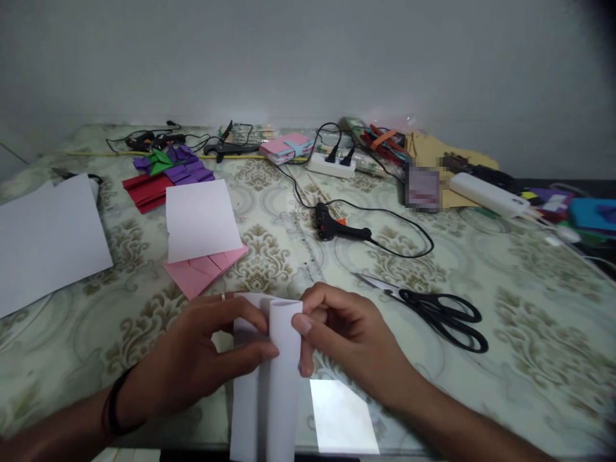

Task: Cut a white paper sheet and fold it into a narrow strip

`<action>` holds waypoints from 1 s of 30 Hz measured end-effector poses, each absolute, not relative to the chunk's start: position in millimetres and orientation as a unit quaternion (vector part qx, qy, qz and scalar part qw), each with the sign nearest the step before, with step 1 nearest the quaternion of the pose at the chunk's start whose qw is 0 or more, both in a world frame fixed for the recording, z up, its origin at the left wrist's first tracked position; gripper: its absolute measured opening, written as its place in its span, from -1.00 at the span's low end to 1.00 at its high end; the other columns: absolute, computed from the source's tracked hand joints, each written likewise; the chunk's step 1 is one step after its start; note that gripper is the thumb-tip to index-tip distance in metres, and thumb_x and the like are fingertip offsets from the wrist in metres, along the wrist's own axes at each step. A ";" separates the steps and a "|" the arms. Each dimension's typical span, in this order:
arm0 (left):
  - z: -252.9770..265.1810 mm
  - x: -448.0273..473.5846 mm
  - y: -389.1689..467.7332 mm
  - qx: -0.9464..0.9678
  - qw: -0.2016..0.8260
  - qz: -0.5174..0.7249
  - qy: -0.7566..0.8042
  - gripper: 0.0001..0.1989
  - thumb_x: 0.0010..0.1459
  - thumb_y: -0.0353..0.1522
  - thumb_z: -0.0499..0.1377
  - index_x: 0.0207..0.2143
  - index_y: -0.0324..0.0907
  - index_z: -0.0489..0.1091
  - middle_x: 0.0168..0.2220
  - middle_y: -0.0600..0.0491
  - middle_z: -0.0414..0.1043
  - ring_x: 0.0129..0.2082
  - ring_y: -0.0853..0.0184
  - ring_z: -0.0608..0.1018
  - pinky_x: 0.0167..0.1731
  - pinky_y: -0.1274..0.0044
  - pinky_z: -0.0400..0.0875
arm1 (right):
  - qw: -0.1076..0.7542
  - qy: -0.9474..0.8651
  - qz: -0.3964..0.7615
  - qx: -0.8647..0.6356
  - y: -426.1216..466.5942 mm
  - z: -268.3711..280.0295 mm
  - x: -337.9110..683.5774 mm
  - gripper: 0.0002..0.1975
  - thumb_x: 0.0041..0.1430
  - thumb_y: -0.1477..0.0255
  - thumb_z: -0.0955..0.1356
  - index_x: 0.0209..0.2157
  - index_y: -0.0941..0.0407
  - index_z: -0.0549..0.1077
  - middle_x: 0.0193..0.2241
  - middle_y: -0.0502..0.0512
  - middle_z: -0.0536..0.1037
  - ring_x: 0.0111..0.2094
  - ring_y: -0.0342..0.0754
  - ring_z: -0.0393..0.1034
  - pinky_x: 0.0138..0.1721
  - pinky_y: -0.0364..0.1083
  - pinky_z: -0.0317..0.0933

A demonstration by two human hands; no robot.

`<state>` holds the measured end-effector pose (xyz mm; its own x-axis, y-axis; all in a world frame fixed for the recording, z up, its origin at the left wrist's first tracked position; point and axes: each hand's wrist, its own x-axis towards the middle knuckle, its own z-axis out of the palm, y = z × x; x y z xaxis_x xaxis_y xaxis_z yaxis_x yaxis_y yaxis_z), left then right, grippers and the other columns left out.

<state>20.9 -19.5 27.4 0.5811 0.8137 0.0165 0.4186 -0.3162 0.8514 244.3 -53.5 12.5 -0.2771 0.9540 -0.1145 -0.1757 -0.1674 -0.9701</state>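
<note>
A sheet of white paper (282,378) is held up at the table's front edge, its right part folded over into a narrow upright flap. My left hand (206,346) grips it from the left, thumb and index finger at the fold. My right hand (341,340) pinches the flap's upper right edge between thumb and fingers. Scissors (428,308) with black handles lie to the right of my right hand. Beyond my left hand, a white sheet (202,218) rests over folded pink paper (202,273).
A black glue gun (337,224) with a looping cord lies mid-table. Behind it stands a white power strip (332,163) with plugs. Large white sheets (52,237) are at left, near red folded paper (147,189) and purple pieces (190,168). A white bar-shaped device (491,192) lies at right.
</note>
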 end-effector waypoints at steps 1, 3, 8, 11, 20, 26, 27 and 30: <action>26.9 20.5 -19.8 0.776 0.432 0.228 0.399 -0.87 0.22 -0.23 0.35 -0.31 -0.08 0.58 -0.39 0.17 0.60 -0.40 0.39 0.54 -0.34 0.55 0.35 | 0.439 -0.475 0.643 -0.410 -53.9 12.1 244.2 -0.71 0.26 0.20 0.48 -0.34 0.09 0.41 -0.66 -0.06 0.59 -0.65 -0.17 0.41 -0.51 -0.17 0.23; 26.5 19.8 -20.6 0.773 0.433 0.229 0.402 -0.87 0.22 -0.22 0.35 -0.31 -0.07 0.59 -0.39 0.18 0.60 -0.40 0.39 0.54 -0.34 0.56 0.35 | 0.438 -0.481 0.642 -0.407 -54.5 11.2 244.2 -0.73 0.28 0.21 0.47 -0.33 0.09 0.42 -0.66 -0.05 0.59 -0.65 -0.17 0.40 -0.52 -0.18 0.20; 27.0 19.0 -24.9 0.766 0.434 0.241 0.408 -0.90 0.21 -0.23 0.36 -0.31 -0.04 0.59 -0.38 0.20 0.61 -0.39 0.40 0.55 -0.33 0.56 0.36 | 0.438 -0.480 0.646 -0.400 -56.1 10.2 244.9 -0.71 0.28 0.19 0.46 -0.34 0.09 0.42 -0.64 -0.03 0.60 -0.64 -0.16 0.44 -0.52 -0.17 0.23; 26.1 17.3 -27.5 0.760 0.433 0.254 0.413 -0.91 0.22 -0.23 0.35 -0.29 -0.03 0.58 -0.34 0.18 0.64 -0.35 0.37 0.58 -0.29 0.53 0.38 | 0.435 -0.485 0.647 -0.396 -57.5 9.2 245.6 -0.73 0.27 0.21 0.47 -0.34 0.09 0.42 -0.62 -0.04 0.59 -0.62 -0.14 0.48 -0.51 -0.16 0.28; 37.0 18.4 -26.2 0.776 0.356 0.323 0.407 -0.96 0.21 -0.30 0.34 -0.27 -0.01 0.57 -0.33 0.16 0.64 -0.37 0.33 0.59 -0.30 0.51 0.47 | 0.439 -0.595 0.543 -0.398 -55.9 18.2 244.0 -0.80 0.28 0.30 0.47 -0.36 0.10 0.51 -0.56 -0.02 0.57 -0.54 -0.13 0.51 -0.48 -0.16 0.38; 69.1 26.3 -18.4 0.804 0.266 0.377 0.376 -0.93 0.21 -0.29 0.35 -0.27 -0.06 0.56 -0.25 0.12 0.64 -0.30 0.34 0.60 -0.25 0.51 0.49 | 0.449 -0.714 0.347 -0.411 -41.3 54.8 253.4 -0.81 0.28 0.32 0.46 -0.39 0.08 0.52 -0.54 -0.01 0.54 -0.52 -0.13 0.44 -0.52 -0.16 0.29; 77.3 28.3 -15.5 0.806 0.249 0.388 0.372 -0.93 0.20 -0.29 0.36 -0.28 -0.07 0.57 -0.25 0.12 0.63 -0.32 0.35 0.59 -0.26 0.52 0.48 | 0.453 -0.725 0.320 -0.408 -37.3 62.1 255.3 -0.83 0.29 0.33 0.46 -0.38 0.07 0.53 -0.51 0.00 0.55 -0.51 -0.12 0.45 -0.52 -0.15 0.30; 103.5 35.8 -4.0 0.799 0.200 0.426 0.374 -0.91 0.19 -0.27 0.38 -0.30 -0.07 0.58 -0.24 0.13 0.62 -0.27 0.33 0.60 -0.19 0.50 0.49 | 0.490 -0.732 0.270 -0.389 -23.4 84.1 258.7 -0.92 0.27 0.34 0.48 -0.30 0.04 0.56 -0.41 0.02 0.60 -0.44 -0.08 0.51 -0.47 -0.12 0.39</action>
<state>35.8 -4.0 103.5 0.3564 0.7689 0.5308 0.4271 -0.6394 0.6393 258.7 -23.4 84.1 -0.2174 0.8340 0.5072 0.3050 0.5517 -0.7763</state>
